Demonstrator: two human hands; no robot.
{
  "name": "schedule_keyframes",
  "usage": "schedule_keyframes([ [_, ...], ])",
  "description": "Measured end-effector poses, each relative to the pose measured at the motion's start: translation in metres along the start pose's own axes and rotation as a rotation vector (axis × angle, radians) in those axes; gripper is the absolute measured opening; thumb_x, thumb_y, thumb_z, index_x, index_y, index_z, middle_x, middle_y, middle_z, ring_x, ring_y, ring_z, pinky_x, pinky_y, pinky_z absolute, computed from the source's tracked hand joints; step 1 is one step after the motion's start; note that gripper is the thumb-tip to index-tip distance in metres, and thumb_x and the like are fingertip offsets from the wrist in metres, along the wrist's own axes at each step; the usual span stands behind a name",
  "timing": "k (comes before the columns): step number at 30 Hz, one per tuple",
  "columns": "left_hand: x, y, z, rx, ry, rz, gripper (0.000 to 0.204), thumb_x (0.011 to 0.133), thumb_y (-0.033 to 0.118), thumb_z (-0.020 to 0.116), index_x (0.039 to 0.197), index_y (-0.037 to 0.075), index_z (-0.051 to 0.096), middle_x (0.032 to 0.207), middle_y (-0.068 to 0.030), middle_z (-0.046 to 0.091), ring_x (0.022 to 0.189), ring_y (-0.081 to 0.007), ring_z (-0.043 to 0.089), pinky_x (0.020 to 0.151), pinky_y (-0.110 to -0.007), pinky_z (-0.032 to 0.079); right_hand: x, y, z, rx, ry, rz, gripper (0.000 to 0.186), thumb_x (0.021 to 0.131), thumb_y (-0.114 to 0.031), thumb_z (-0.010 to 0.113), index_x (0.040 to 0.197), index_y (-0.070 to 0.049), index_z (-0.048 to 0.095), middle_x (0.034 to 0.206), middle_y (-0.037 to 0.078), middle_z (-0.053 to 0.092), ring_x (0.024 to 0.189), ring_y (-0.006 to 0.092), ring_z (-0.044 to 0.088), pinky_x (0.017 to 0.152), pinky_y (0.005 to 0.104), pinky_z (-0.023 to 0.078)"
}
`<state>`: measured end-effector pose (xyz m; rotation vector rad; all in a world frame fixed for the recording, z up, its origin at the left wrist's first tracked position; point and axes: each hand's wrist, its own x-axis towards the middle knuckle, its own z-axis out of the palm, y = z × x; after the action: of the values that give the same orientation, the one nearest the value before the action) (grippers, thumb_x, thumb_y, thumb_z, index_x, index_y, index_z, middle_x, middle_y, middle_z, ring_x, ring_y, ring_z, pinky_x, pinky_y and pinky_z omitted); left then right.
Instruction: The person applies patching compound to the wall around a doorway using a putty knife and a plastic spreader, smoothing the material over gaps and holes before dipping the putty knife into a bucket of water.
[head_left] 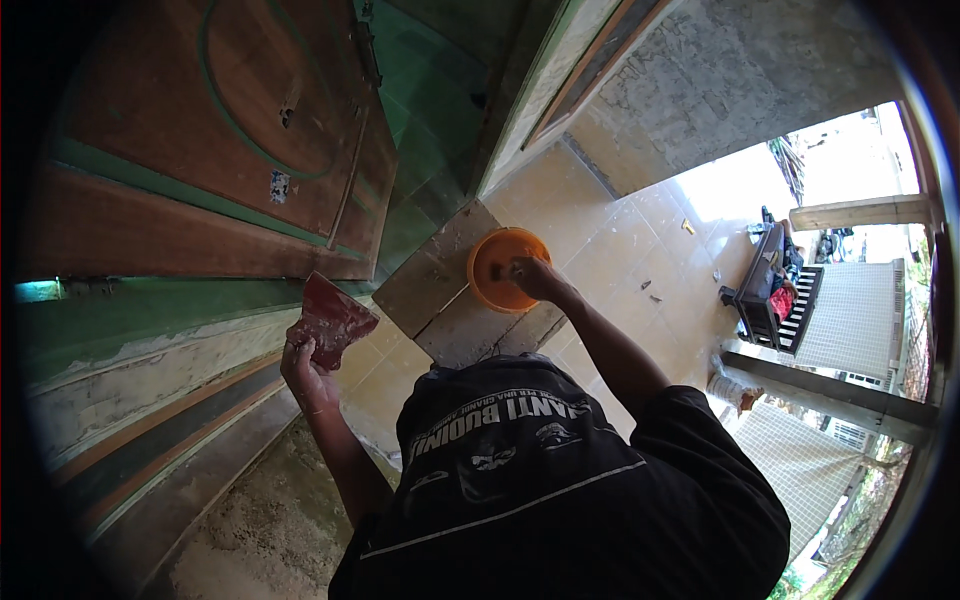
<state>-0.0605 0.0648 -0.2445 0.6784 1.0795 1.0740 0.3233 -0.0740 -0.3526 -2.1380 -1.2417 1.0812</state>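
My left hand [308, 378], raised at the left beside the wall, grips a dark red flat piece [338, 320] by its lower edge. The piece has angled corners and pale smears; its exact kind is unclear. My right hand [535, 280] reaches over the rim into an orange bucket [543, 248], fingers closed. A small dark shape [497, 272] shows by the fingertips inside the bucket; whether I hold it cannot be made out. Under the bucket lies a worn, grey-brown board [440, 268].
A brown wooden door [220, 150] with green trim stands at left, above a green and white wall ledge [150, 325]. Beige tiles [610, 300] spread to the right, with small scraps on them. A dark bench [768, 285] holding cloth stands farther right. A bare grey wall [720, 90] rises at upper right.
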Motion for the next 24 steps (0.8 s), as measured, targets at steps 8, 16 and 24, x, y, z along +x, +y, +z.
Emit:
schedule_keyframes([
  [8,-0.010,0.002,0.006,0.018,0.048,-0.019,0.032,0.074,0.004,0.054,0.105,-0.002,0.056,0.099,-0.0085,0.057,0.091,-0.0194,0.058,0.078,-0.032,0.051,-0.010,-0.021,-0.002,-0.139,0.101,0.121,0.025,0.088,-0.022,0.048,0.105,-0.008,0.058,0.089,0.016,0.065,0.082,0.0332,0.064,0.070,0.0461,0.049],
  [16,-0.016,-0.002,0.023,0.007,-0.013,-0.002,0.030,0.075,0.002,0.053,0.105,-0.002,0.055,0.099,-0.0088,0.057,0.091,-0.0188,0.057,0.080,-0.032,0.050,-0.011,-0.012,-0.010,-0.159,0.048,-0.101,0.022,0.083,-0.013,0.049,0.103,-0.007,0.052,0.083,0.021,0.064,0.078,0.0374,0.063,0.069,0.0479,0.049],
  [24,-0.020,-0.005,0.027,0.068,-0.053,0.013,0.034,0.077,0.007,0.056,0.109,0.000,0.054,0.106,-0.0093,0.058,0.098,-0.0212,0.058,0.085,-0.035,0.049,-0.004,-0.001,0.010,-0.354,0.027,-0.091,0.020,0.083,-0.014,0.047,0.102,-0.012,0.054,0.077,0.017,0.064,0.073,0.0359,0.063,0.064,0.0469,0.049],
])
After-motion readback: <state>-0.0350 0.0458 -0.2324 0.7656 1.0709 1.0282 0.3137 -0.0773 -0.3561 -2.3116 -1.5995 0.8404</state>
